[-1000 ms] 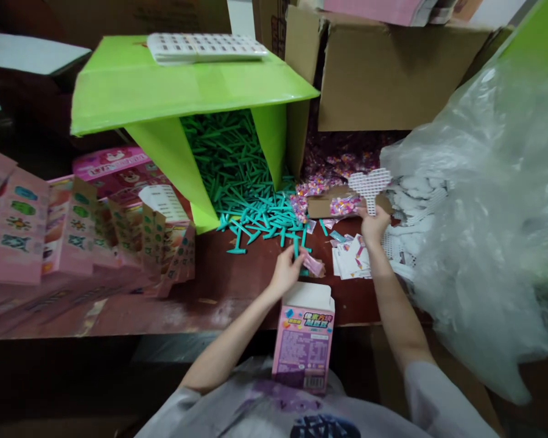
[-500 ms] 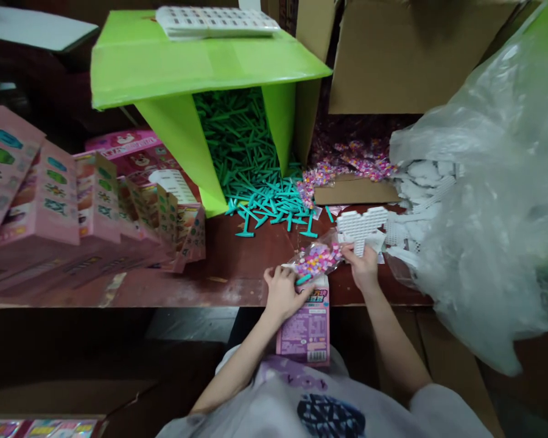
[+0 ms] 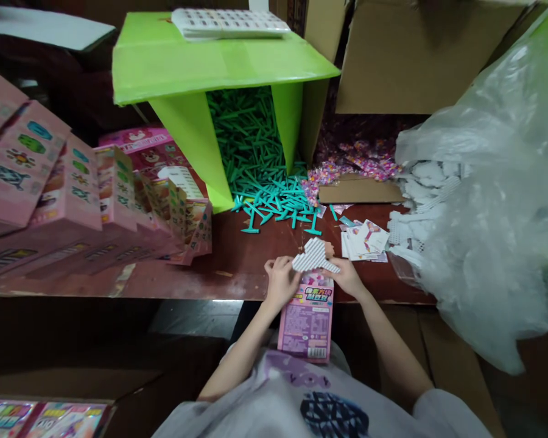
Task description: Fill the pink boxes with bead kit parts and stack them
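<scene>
Board of white ridged plastic (image 3: 316, 254), thin and lobed in outline, is held just below the centre of the frame, above the mouth of a pink-and-purple printed cardboard box (image 3: 305, 325). The board is probably light and stiff, not very slippery, and its narrow parts might snap if bent; it is best taken by an edge or by its narrow stem. The box, likely light and easily dented, is best steadied by its sides.

The board lies between the two hands. Its lower-right end is pinched by the right hand (image 3: 347, 278). Its left end is met by the left hand (image 3: 282, 280), whose fingers are curled beside the box's upper-left edge; whether board or box is gripped there cannot be told. Behind, loose teal plastic hammers (image 3: 278, 204) are spread across the dark red-brown surface (image 3: 237, 267).
</scene>
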### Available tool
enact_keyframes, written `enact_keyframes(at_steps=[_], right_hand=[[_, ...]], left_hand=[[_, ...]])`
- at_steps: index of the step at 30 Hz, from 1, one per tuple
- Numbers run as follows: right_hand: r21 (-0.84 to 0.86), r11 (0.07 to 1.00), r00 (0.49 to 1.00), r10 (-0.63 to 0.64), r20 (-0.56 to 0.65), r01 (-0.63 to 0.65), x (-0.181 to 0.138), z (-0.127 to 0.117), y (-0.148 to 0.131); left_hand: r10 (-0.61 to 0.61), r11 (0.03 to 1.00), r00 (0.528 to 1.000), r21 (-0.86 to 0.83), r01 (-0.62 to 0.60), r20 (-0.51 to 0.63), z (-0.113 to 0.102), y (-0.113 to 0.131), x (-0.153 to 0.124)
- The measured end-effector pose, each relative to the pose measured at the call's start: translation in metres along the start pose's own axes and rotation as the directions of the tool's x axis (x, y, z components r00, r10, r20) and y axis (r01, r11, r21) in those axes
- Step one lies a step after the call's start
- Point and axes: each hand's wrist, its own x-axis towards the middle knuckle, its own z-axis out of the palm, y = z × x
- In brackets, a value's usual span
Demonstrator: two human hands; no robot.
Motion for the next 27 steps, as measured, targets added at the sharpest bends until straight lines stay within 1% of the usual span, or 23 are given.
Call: enact_keyframes(at_steps=[3, 4, 5, 6, 7, 8, 9, 10, 11, 12, 13, 15, 16, 18, 19, 20, 21, 22, 23, 24, 25, 26, 27], right_hand=[[-0.049, 0.995, 0.994, -0.084, 0.077, 0.088, -0.005, 0.005, -0.003], [-0.036, 0.992, 0.99, -0.119, 0.08, 0.122, -0.005, 0.005, -0.005], [-0.02, 0.989, 0.988, -0.146, 0.059, 0.147, -0.006, 0.003, -0.008], [-0.013, 0.986, 0.986, -0.164, 0.008, 0.164, -0.006, 0.0, -0.011], [-0.025, 0.985, 0.982, -0.174, -0.069, 0.173, -0.006, -0.005, -0.013], [-0.055, 0.983, 0.972, -0.18, -0.151, 0.173, -0.006, -0.011, -0.016], [-0.097, 0.981, 0.958, -0.185, -0.219, 0.167, -0.007, -0.017, -0.017], [-0.144, 0.977, 0.949, -0.192, -0.249, 0.16, -0.007, -0.024, -0.019], [-0.187, 0.969, 0.949, -0.202, -0.242, 0.158, -0.008, -0.031, -0.02], [-0.225, 0.96, 0.953, -0.214, -0.216, 0.164, -0.009, -0.037, -0.02], [-0.26, 0.95, 0.956, -0.227, -0.188, 0.174, -0.01, -0.042, -0.021], [-0.325, 0.922, 0.946, -0.276, -0.173, 0.209, -0.011, -0.048, -0.021], [-0.359, 0.904, 0.928, -0.317, -0.197, 0.232, -0.011, -0.05, -0.021], [-0.42, 0.864, 0.871, -0.412, -0.269, 0.279, -0.008, -0.05, -0.023], [-0.439, 0.845, 0.846, -0.453, -0.282, 0.306, -0.006, -0.049, -0.025], [-0.448, 0.83, 0.835, -0.48, -0.269, 0.333, -0.002, -0.048, -0.027], [-0.446, 0.82, 0.846, -0.488, -0.213, 0.36, 0.002, -0.047, -0.03], [-0.432, 0.815, 0.873, -0.474, -0.113, 0.387, 0.007, -0.045, -0.033], [-0.414, 0.814, 0.898, -0.44, 0.019, 0.407, 0.012, -0.042, -0.036], [-0.399, 0.814, 0.906, -0.393, 0.158, 0.422, 0.017, -0.039, -0.039], [-0.393, 0.811, 0.895, -0.339, 0.288, 0.434, 0.022, -0.034, -0.042], [-0.39, 0.806, 0.871, -0.288, 0.399, 0.445, 0.026, -0.029, -0.045], [-0.389, 0.797, 0.839, -0.249, 0.483, 0.461, 0.029, -0.022, -0.047]], left_hand=[[0.109, 0.994, 0.992, -0.033, -0.107, 0.068, 0.001, -0.003, -0.006], [0.133, 0.99, 0.987, -0.068, -0.127, 0.088, 0.002, -0.003, -0.007], [0.132, 0.986, 0.988, -0.109, -0.123, 0.083, 0.003, -0.003, -0.008], [0.097, 0.982, 0.994, -0.165, -0.088, 0.045, 0.003, -0.004, -0.008], [0.021, 0.969, 1.0, -0.246, -0.025, -0.021, 0.004, -0.004, -0.008], [-0.093, 0.934, 0.991, -0.352, 0.053, -0.097, 0.005, -0.005, -0.007], [-0.228, 0.873, 0.959, -0.472, 0.125, -0.167, 0.006, -0.005, -0.006], [-0.353, 0.794, 0.91, -0.584, 0.17, -0.215, 0.007, -0.006, -0.006], [-0.449, 0.717, 0.86, -0.672, 0.185, -0.243, 0.008, -0.007, -0.006], [-0.515, 0.659, 0.815, -0.731, 0.177, -0.266, 0.009, -0.008, -0.005], [-0.556, 0.623, 0.778, -0.766, 0.157, -0.293, 0.01, -0.009, -0.006], [-0.609, 0.597, 0.708, -0.794, 0.113, -0.357, 0.013, -0.012, -0.007], [-0.635, 0.585, 0.671, -0.805, 0.094, -0.383, 0.014, -0.014, -0.007], [-0.687, 0.542, 0.605, -0.838, 0.058, -0.403, 0.016, -0.017, -0.008], [-0.708, 0.518, 0.582, -0.854, 0.044, -0.4, 0.016, -0.018, -0.008], [-0.72, 0.505, 0.568, -0.862, 0.035, -0.399, 0.015, -0.019, -0.008], [-0.72, 0.511, 0.562, -0.859, 0.033, -0.407, 0.012, -0.018, -0.008], [-0.706, 0.542, 0.563, -0.84, 0.038, -0.43, 0.009, -0.017, -0.007], [-0.676, 0.592, 0.571, -0.805, 0.044, -0.466, 0.004, -0.016, -0.005], [-0.634, 0.649, 0.585, -0.76, 0.047, -0.505, 0.0, -0.013, -0.003], [-0.58, 0.702, 0.617, -0.71, 0.048, -0.532, -0.005, -0.011, -0.001], [-0.516, 0.745, 0.673, -0.665, 0.048, -0.53, -0.009, -0.009, 0.002], [-0.445, 0.776, 0.747, -0.628, 0.047, -0.494, -0.012, -0.007, 0.004]])
